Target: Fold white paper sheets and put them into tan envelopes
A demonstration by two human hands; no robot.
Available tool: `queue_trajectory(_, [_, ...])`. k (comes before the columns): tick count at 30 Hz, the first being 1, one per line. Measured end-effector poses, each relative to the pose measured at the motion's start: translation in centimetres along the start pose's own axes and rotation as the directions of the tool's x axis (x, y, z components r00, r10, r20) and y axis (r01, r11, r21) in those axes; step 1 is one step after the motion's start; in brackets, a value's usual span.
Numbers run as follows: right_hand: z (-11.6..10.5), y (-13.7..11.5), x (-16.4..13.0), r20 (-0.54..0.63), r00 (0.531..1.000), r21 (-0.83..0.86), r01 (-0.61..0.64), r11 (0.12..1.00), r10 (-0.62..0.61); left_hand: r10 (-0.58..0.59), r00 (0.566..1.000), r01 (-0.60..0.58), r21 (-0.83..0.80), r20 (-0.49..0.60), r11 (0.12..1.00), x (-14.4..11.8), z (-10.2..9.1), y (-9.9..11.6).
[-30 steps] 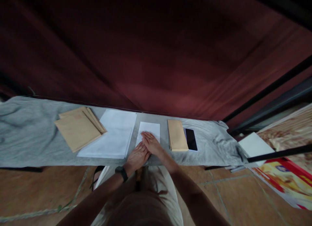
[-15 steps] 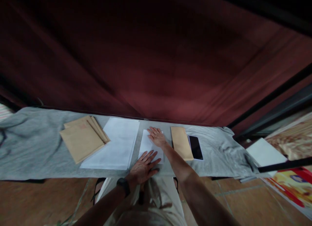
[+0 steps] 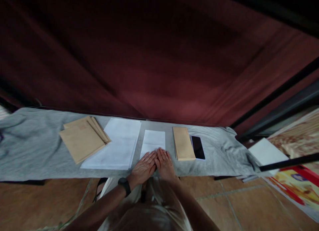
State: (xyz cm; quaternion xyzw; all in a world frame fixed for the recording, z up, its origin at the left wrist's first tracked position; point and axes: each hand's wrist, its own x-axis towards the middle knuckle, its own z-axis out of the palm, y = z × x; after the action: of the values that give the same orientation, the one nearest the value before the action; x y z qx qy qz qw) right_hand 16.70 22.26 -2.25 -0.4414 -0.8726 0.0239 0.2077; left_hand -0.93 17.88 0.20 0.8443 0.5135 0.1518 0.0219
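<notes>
Both hands flat, fingers extended and close together, gripping nothing. Left hand (image 3: 143, 168) and right hand (image 3: 164, 164) sit side by side, index edges touching, palms pressed on the near end of the folded white sheet (image 3: 153, 141). The sheet runs out from under the fingertips away from the person; its near edge is covered by the hands. One black watch (image 3: 124, 185) on the left wrist.

Counts:
- 1 folded white sheet, under the hands.
- 1 white paper stack (image 3: 117, 144) just left of the left hand; sheet count can't be told.
- Brown envelope pile (image 3: 83, 139) further left, overlapping the stack's left edge; at least 3 edges show, fanned.
- 1 narrow brown envelope (image 3: 183, 143) just right of the right hand.
- 1 dark phone (image 3: 198, 147) touching that envelope's right edge, screen up.

All of it lies on one grey cloth (image 3: 30, 148).
</notes>
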Motion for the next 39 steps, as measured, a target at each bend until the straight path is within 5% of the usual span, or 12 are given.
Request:
queue_trajectory(4, [-0.9, -0.1, -2.2, -0.021, 1.0, 0.017, 0.007, 1.0, -0.007, -0.073, 0.997, 0.073, 0.008, -0.022, 0.997, 1.1, 0.7, -0.2])
queue_trajectory(13, [-1.8, -0.4, -1.7, 0.004, 1.0, -0.012, -0.009, 1.0, 0.009, -0.303, 0.952, 0.305, 0.068, -0.044, 0.95, 7.1, 1.2, -3.0])
queue_trajectory(19, [-1.9, -0.4, -2.0, 0.007, 1.0, 0.001, -0.003, 1.0, 0.003, -0.474, 0.869, 0.489, 0.096, -0.144, 0.867, 4.5, 1.5, -3.2])
queue_trajectory(26, [-1.5, -0.8, 0.5, 0.029, 0.999, 0.034, -0.026, 0.999, 0.025, -0.376, 0.915, 0.394, 0.124, -0.143, 0.911, 1.5, 0.9, -0.6])
queue_trajectory(31, [-0.6, -1.4, 2.7, 0.083, 0.996, 0.008, -0.044, 0.999, 0.043, -0.383, 0.917, 0.396, 0.134, -0.113, 0.908, 1.8, 0.1, -0.4])
queue_trajectory(39, [-0.1, -0.9, 1.9, -0.001, 0.979, -0.074, -0.203, 0.976, 0.204, -0.428, 0.894, 0.437, 0.044, -0.13, 0.898, 1.8, 0.4, -0.1])
